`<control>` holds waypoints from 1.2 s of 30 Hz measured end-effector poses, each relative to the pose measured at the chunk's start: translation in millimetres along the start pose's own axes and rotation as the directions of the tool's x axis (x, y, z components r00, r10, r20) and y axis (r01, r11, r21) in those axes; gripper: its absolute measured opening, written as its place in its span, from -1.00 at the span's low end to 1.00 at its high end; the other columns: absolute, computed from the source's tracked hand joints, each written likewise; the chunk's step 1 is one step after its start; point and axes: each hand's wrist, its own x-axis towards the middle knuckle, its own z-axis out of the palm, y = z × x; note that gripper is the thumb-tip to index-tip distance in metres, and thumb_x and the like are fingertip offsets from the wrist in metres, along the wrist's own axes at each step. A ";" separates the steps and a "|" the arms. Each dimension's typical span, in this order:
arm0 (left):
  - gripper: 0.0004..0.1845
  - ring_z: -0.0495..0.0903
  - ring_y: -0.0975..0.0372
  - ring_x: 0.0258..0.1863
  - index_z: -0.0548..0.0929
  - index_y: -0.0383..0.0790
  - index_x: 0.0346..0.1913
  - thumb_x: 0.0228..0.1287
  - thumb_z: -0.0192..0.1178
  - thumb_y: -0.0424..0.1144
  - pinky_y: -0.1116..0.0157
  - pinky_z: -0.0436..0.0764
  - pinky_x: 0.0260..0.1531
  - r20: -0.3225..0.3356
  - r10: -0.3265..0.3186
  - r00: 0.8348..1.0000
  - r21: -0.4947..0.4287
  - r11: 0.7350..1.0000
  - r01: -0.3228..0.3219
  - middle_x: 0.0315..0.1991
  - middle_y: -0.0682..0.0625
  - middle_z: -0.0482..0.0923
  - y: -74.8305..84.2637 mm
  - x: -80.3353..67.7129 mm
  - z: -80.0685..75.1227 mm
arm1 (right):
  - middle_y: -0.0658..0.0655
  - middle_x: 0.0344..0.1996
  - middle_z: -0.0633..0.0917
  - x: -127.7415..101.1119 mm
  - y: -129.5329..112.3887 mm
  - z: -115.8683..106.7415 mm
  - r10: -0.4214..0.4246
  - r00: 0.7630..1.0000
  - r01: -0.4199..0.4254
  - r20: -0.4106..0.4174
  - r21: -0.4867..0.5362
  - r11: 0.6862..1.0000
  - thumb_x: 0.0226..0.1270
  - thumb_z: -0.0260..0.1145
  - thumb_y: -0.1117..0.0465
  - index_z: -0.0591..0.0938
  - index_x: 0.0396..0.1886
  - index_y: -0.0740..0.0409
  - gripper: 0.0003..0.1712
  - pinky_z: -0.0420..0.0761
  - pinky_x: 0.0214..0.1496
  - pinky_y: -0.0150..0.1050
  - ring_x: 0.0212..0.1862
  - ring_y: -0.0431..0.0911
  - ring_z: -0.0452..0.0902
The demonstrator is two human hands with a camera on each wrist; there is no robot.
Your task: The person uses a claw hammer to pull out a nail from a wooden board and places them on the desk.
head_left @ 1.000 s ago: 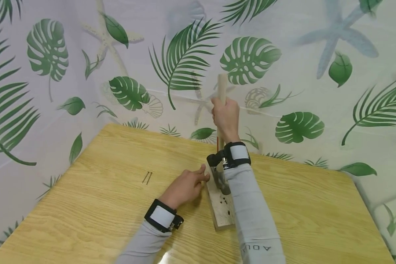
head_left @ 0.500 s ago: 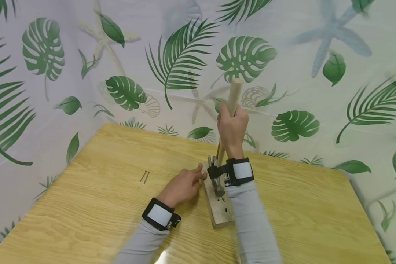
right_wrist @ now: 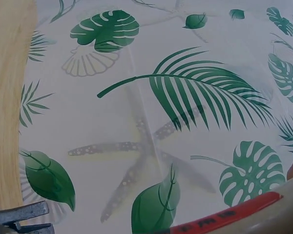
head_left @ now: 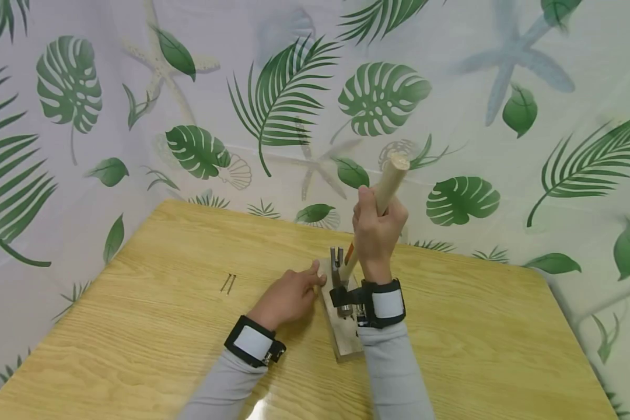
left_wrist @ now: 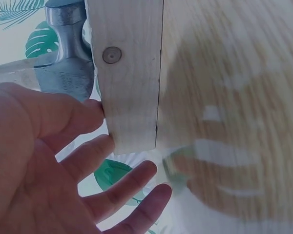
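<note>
Right hand (head_left: 376,230) grips a claw hammer (head_left: 370,224) by its round, pale wooden handle, fingers curled tight around it. The steel head sits low over a pale, rough-sawn wood block (head_left: 341,332) lying on the grained, light-oak tabletop (head_left: 136,326). Left hand (head_left: 289,297) rests flat beside the block, fingers (left_wrist: 112,146) spread and straight, two fingertips touching the block's edge. A flat nail head (left_wrist: 112,54) sits flush in the block's side. Two thin nails (head_left: 228,283) lie well apart on the left.

Compared with a second ago, the handle has tilted rightward and the right wrist has dropped towards the block.

A red label on the handle (right_wrist: 224,217) carries print too blurred to read.
</note>
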 end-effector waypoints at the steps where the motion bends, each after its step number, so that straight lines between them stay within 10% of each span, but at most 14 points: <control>1: -0.60 0.59 -0.03 -0.34 0.62 -0.13 0.31 0.50 0.06 -0.36 0.22 0.50 -0.44 -0.004 -0.002 1.000 -0.005 1.000 0.002 0.50 -0.10 0.27 1.2 0.0 -0.1 | -0.06 -0.80 0.33 -0.9 -2.0 -2.5 -0.012 1.000 0.012 -0.004 0.013 1.000 0.47 0.17 0.27 0.41 -0.58 0.36 -0.62 0.14 -0.76 -0.36 -0.78 -0.24 0.16; 6: -0.62 0.32 0.18 -0.64 0.65 -0.16 0.26 0.46 0.10 -0.40 0.33 0.29 -0.64 -0.034 0.003 0.999 -0.014 1.000 -0.004 0.47 -0.13 0.30 4.7 1.2 -1.0 | -0.04 -0.81 0.31 -7.7 -17.6 -13.0 -0.061 0.998 0.065 -0.035 0.114 0.991 0.41 0.15 0.29 0.31 -0.57 0.42 -0.61 0.12 -0.80 -0.37 -0.81 -0.25 0.14; 9: -0.62 0.67 0.03 -0.36 0.66 -0.16 0.25 0.45 0.10 -0.41 0.34 0.34 -0.59 -0.046 0.015 0.999 0.009 1.000 -0.014 0.46 -0.14 0.32 3.3 2.8 0.7 | -0.02 -0.81 0.28 -15.5 -28.8 -16.6 -0.097 0.994 0.105 -0.057 0.167 0.980 0.36 0.14 0.32 0.28 -0.60 0.39 -0.63 0.10 -0.80 -0.36 -0.80 -0.25 0.11; 13: -0.62 0.67 -0.07 0.08 0.66 -0.17 0.26 0.47 0.08 -0.40 0.32 0.44 -0.52 -0.032 0.007 0.999 0.031 0.999 -0.006 0.47 -0.14 0.31 0.6 3.2 3.8 | -0.01 -0.83 0.21 -26.8 -41.6 -20.3 -0.145 0.986 0.161 -0.080 0.254 0.954 0.30 0.10 0.37 0.20 -0.66 0.33 -0.62 0.04 -0.78 -0.38 -0.80 -0.26 0.04; 29: -0.67 0.50 -0.10 0.30 0.67 -0.24 0.19 0.43 0.15 -0.38 0.01 0.43 0.35 -0.103 0.045 0.994 -0.048 0.998 -0.050 0.35 -0.17 0.52 6.0 2.6 4.5 | 0.01 -0.86 0.18 -29.4 -61.5 -40.9 -0.120 0.987 0.146 -0.103 0.312 0.939 0.25 0.03 0.45 0.17 -0.69 0.30 -0.65 0.04 -0.82 -0.39 -0.82 -0.24 0.02; 36: -0.64 0.54 0.03 0.25 0.64 -0.21 0.22 0.40 0.18 -0.40 0.05 0.54 0.22 -0.159 0.137 0.978 -0.254 0.951 -0.175 0.20 -0.07 0.63 19.8 10.0 15.0 | 0.01 -0.86 0.18 -23.9 -81.5 -52.2 -0.058 0.996 0.076 -0.065 0.333 0.940 0.26 0.04 0.48 0.20 -0.67 0.29 -0.67 0.04 -0.85 -0.37 -0.84 -0.22 0.02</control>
